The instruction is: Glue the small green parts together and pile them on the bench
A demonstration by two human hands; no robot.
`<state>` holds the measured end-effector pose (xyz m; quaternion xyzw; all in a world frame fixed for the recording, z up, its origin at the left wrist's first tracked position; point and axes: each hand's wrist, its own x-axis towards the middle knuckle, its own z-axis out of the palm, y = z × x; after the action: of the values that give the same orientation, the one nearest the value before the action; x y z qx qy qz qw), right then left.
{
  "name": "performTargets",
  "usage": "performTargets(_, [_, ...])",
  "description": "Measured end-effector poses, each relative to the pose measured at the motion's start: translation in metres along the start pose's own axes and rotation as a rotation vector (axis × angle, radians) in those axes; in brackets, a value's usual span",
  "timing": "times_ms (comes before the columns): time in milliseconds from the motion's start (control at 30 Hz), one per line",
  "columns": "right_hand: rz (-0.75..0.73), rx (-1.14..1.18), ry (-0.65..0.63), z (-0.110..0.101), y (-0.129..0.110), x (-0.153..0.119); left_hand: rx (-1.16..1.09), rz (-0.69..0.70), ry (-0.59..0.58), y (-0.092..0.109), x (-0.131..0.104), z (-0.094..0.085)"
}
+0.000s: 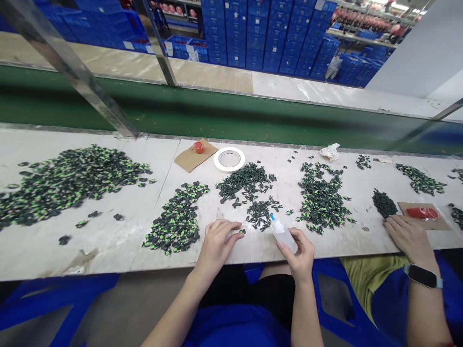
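Note:
My left hand (pixel 219 243) is above the front of the table, thumb and forefinger pinched on a small black-and-green piece (pixel 242 232) that shows at the fingertips. A translucent squeeze bottle (pixel 285 235) with a blue tip is gripped in my right hand (pixel 301 253). The bottle tilts, its tip pointing up and left over a small heap of dark, slim pieces (pixel 258 214). Behind that heap lies a larger pile of the same dark pieces (pixel 243 180). To the left of my left hand spreads a pile of black-and-green pieces (pixel 175 221).
A roll of white tape (pixel 229 160) and an orange-red cup (pixel 198 147) on cardboard (pixel 188 161) sit at the back. More black-and-green piles lie left (pixel 79 176) and right (pixel 323 200). At right, a co-worker's hand (pixel 410 236) rests near dark pieces (pixel 384 203).

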<state>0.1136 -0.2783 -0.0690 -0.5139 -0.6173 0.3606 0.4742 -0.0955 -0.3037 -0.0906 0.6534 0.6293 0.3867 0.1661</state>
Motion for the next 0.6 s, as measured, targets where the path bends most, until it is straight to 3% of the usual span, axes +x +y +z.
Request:
performTargets(133, [-0.055, 0.046, -0.065, 0.000, 0.000, 0.000, -0.011, 0.040, 0.098, -0.001, -0.004, 0.001])
performTargets(267, [-0.042, 0.109, -0.044, 0.007, 0.000, 0.000, 0.003, 0.125, 0.177, -0.001, -0.004, 0.002])
performTargets(400, [0.023, 0.046, -0.008, 0.013, 0.001, 0.000, -0.011, 0.133, 0.198, -0.001, -0.004, 0.003])
performTargets(600, [0.055, -0.088, -0.112, 0.012, 0.001, 0.001, -0.004, 0.113, 0.220, -0.001, -0.005, 0.004])
